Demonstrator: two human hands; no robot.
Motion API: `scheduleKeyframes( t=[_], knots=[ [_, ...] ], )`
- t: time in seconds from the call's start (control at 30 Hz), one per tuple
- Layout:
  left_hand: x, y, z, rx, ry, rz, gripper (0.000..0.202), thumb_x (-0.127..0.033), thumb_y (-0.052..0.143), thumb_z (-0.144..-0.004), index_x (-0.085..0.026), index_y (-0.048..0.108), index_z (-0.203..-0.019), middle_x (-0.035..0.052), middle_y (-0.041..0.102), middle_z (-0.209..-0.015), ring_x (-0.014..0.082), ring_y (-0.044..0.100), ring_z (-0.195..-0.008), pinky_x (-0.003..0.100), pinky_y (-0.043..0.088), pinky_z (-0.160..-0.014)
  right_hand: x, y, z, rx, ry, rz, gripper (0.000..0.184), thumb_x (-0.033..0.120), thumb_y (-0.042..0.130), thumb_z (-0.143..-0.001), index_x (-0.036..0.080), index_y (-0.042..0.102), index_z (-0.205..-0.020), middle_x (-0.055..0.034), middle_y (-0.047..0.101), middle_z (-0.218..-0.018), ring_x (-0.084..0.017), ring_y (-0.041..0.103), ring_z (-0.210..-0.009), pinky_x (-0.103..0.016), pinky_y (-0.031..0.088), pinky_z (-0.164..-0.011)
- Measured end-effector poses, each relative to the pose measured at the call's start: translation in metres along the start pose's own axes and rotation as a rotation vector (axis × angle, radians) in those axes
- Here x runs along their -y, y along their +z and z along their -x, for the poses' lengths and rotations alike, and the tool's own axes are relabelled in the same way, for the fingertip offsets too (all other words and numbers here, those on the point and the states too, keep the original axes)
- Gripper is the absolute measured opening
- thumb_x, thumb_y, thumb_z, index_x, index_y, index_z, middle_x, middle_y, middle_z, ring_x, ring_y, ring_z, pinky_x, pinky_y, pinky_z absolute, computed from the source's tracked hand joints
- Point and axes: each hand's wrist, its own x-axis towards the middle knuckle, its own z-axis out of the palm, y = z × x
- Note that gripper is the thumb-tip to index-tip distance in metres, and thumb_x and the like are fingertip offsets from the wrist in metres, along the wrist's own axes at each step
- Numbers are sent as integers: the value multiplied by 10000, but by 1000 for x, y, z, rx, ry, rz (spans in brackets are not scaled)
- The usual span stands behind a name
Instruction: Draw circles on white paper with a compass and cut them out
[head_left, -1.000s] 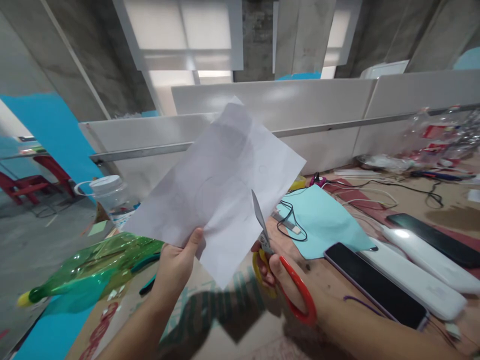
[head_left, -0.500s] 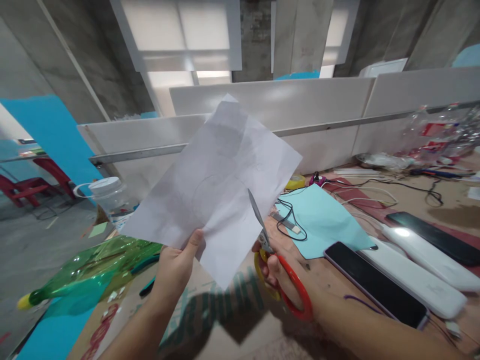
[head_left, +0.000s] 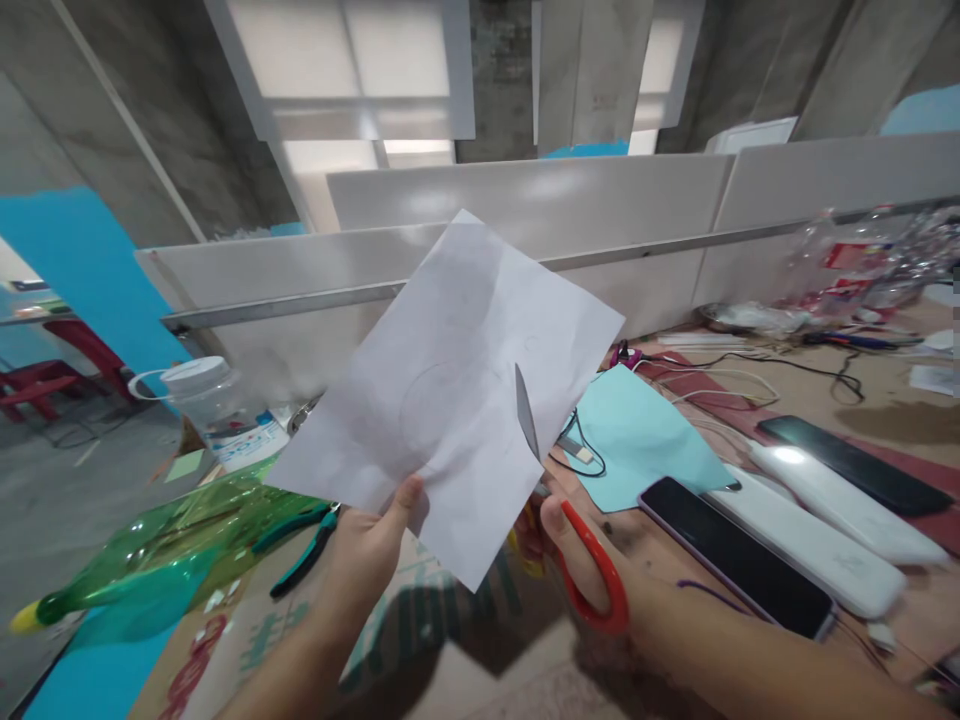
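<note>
A white sheet of paper (head_left: 450,340), with a faint drawn circle on it, is held up in front of me. My left hand (head_left: 367,550) pinches its lower left edge, the thumb lying on the near face. In my right hand (head_left: 574,545) is a pair of scissors (head_left: 600,575) with red and yellow handles. One blade shows in front of the paper near its right edge; the other blade is hidden behind the sheet. Fingers of my right hand pass through the handle loops.
Green-handled pliers (head_left: 304,550) and a green plastic bottle (head_left: 150,545) lie at left, near a lidded jar (head_left: 214,400). On the right are light blue paper (head_left: 649,430), a phone (head_left: 735,560), white devices (head_left: 817,540) and cables. Clear bottles (head_left: 847,260) stand at the back right.
The paper and both hands have shifted slightly right and down in view. The scissors' far blade has gone behind the sheet, leaving one blade in front. The pliers show more.
</note>
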Motion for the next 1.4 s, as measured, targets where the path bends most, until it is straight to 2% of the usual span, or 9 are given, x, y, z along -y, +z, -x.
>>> scheduleKeyframes(
  t=[0.13,0.27,0.4,0.53,0.73,0.83,1.07,1.27,1.4],
  knots=[
    [-2,5,5,-60,31,6,512,-638,690,-773,-147,783,-885,142,797,-1063,358,669,-1193,445,447,-1112,-2,0,0,71,21,-59,635,909,513,-741,280,494,-826,18,382,-651,-163,301,-564,-336,280,-510],
    [-3,7,4,-65,44,33,461,-571,683,-803,-163,786,-990,135,780,-1144,337,634,-1262,446,401,-1157,-11,-3,1,75,26,-132,544,816,530,-827,277,458,-824,23,355,-681,-155,263,-574,-325,238,-515],
    [-4,6,4,-94,48,24,406,-576,709,-776,-178,778,-816,122,805,-1001,338,671,-1191,434,466,-1098,-14,-3,1,72,40,-100,537,812,511,-842,278,456,-865,16,367,-702,-160,288,-595,-320,256,-519],
    [-4,5,6,-75,7,-21,484,-649,696,-756,-185,709,-620,127,796,-857,345,716,-1039,427,520,-1012,-16,-3,-2,70,63,-104,581,860,500,-803,283,448,-847,21,352,-675,-156,281,-564,-310,241,-484],
    [-5,5,6,-56,24,-26,497,-670,692,-754,-179,749,-704,105,784,-787,335,704,-1042,408,535,-972,-12,-4,-2,59,3,-50,541,820,463,-859,280,448,-837,20,345,-667,-164,276,-567,-337,253,-511],
    [-5,5,5,-61,38,-33,512,-676,708,-741,-171,738,-667,107,777,-753,335,711,-1010,394,549,-941,-11,-4,-1,51,25,-43,512,788,460,-888,276,465,-889,16,362,-698,-163,290,-585,-334,257,-528],
    [-1,5,4,-52,-7,-55,519,-690,691,-746,-186,722,-629,56,692,-579,315,717,-831,394,580,-804,-16,-6,-1,32,17,-19,499,755,446,-919,263,431,-836,27,346,-698,-149,279,-574,-328,232,-531],
    [2,5,1,-51,-8,-61,567,-722,673,-738,-178,695,-580,93,723,-655,322,707,-883,410,546,-913,-15,-6,-2,27,12,8,497,743,447,-928,254,426,-845,41,347,-683,-128,296,-555,-301,244,-505],
    [4,2,-1,-42,-13,-70,552,-704,685,-736,-168,717,-612,127,769,-803,344,700,-980,437,503,-1001,-16,-5,-3,29,15,-18,501,743,480,-918,244,456,-892,50,365,-679,-109,306,-546,-274,252,-479]
  ],
)
